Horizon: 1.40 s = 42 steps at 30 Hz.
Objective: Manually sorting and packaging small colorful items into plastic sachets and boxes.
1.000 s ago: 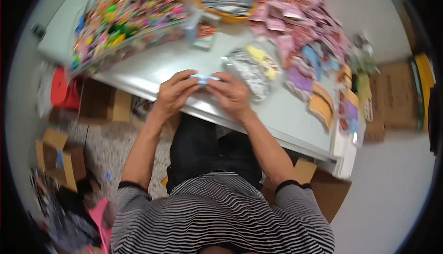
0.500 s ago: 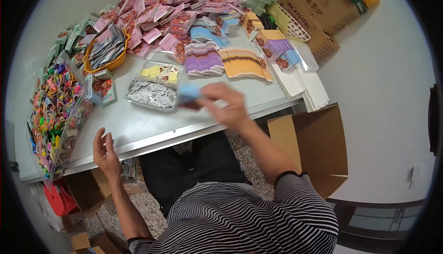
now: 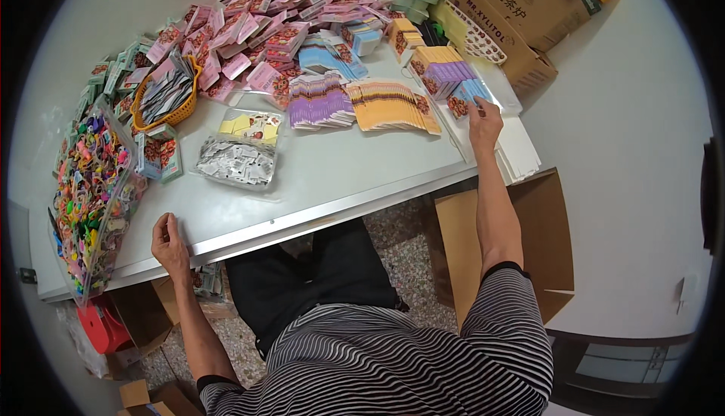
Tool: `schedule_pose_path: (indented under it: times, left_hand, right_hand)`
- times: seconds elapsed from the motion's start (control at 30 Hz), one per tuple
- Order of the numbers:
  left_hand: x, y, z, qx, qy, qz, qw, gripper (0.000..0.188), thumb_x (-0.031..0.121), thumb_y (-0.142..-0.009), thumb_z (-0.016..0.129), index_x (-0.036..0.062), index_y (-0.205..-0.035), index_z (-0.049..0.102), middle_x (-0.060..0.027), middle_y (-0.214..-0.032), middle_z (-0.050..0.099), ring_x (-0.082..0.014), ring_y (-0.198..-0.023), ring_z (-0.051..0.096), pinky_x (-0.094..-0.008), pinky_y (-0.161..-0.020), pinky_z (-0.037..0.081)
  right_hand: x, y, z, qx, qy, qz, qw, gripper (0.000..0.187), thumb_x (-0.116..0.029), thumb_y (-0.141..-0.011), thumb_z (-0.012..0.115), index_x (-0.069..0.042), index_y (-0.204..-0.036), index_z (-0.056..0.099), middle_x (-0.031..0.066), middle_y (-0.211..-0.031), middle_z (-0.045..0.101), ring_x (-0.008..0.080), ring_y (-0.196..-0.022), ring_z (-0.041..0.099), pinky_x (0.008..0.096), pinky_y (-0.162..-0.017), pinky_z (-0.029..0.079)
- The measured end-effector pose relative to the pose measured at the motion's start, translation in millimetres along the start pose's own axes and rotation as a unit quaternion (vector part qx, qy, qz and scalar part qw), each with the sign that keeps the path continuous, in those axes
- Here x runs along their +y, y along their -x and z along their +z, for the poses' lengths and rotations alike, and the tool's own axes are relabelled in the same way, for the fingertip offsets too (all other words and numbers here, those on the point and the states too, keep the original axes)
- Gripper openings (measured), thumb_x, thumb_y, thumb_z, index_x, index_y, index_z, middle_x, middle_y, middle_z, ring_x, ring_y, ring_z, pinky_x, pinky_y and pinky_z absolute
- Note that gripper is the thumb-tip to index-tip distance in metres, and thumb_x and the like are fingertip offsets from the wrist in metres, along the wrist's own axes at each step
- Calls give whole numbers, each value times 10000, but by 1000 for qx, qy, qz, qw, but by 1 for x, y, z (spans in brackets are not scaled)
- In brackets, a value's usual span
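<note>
At the right end of the table, my right hand (image 3: 485, 123) has its fingers closed on the edge of a small flat blue box (image 3: 468, 98). This box lies against a row of purple boxes (image 3: 448, 78) with printed pictures. My left hand (image 3: 171, 250) hovers at the table's front edge, fingers loosely bent and apart, holding nothing. Between the hands stands a clear plastic tray (image 3: 278, 144) with folded white paper slips (image 3: 236, 162) and yellow pieces. Behind it are fanned rows of purple packets (image 3: 322, 101) and orange packets (image 3: 394, 106).
A large heap of pink boxes (image 3: 264, 34) covers the back. At left are a yellow basket (image 3: 168, 122) of paper packets and a clear bin of colourful trinkets (image 3: 89, 197). An open cardboard box (image 3: 521, 242) stands below the table's right end; cartons (image 3: 521, 12) rise behind.
My right hand has moved from beside the clear tray to the right end of the table, bringing the blue box along. My left hand's fingers have drawn slightly closer together.
</note>
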State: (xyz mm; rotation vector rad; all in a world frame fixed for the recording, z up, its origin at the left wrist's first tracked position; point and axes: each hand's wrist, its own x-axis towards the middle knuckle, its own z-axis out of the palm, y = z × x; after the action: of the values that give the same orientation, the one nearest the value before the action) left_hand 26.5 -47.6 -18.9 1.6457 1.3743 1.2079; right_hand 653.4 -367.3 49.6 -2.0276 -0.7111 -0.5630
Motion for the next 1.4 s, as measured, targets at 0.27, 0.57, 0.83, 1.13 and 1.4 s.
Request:
schedule_pose_path:
  times: [0.27, 0.57, 0.83, 1.13, 1.4]
  left_hand:
    - [-5, -3, -30, 32, -49, 44, 997, 213, 170, -961, 693, -10, -1074, 707, -55, -948, 707, -127, -860, 639, -267, -806, 510]
    - [-35, -11, -73, 59, -34, 61, 996, 141, 116, -925, 726, 6, -1013, 716, -46, -875, 707, -108, -776, 641, -253, -718, 514]
    - [-26, -28, -111, 25, -20, -47, 998, 225, 231, -892, 747, 18, -965, 754, -68, -810, 730, -127, -707, 653, -270, -687, 515]
    - [-40, -45, -104, 61, -78, -32, 995, 290, 283, -918, 719, -4, -950, 743, -44, -747, 706, -110, -667, 619, -283, -649, 498]
    - [-4, -27, -102, -19, -261, 160, 952, 210, 257, -889, 698, 53, -930, 729, -156, -799, 702, -349, -742, 693, -429, -678, 539]
  right_hand:
    - [3, 3, 72, 47, 55, -58, 996, 204, -150, -848, 735, -44, -1022, 737, 165, -1021, 610, 298, -854, 658, 371, -744, 554]
    - [-44, 54, 42, 69, 34, -53, 996, 310, -157, -878, 745, 3, -1134, 677, 124, -1056, 629, 204, -833, 625, 327, -706, 541]
    - [-195, 100, 69, -132, -116, -97, 980, 154, -80, -942, 680, -10, -1077, 701, 67, -1016, 662, 136, -875, 643, 264, -750, 533]
    - [-313, 183, 125, -267, -225, -172, 921, 107, -23, -903, 693, -15, -1009, 699, 54, -948, 660, 109, -804, 610, 246, -696, 504]
    - [-441, 299, 113, -365, -370, -248, 817, 274, -58, -814, 767, -51, -1078, 693, 135, -1101, 667, 305, -1016, 645, 390, -877, 513]
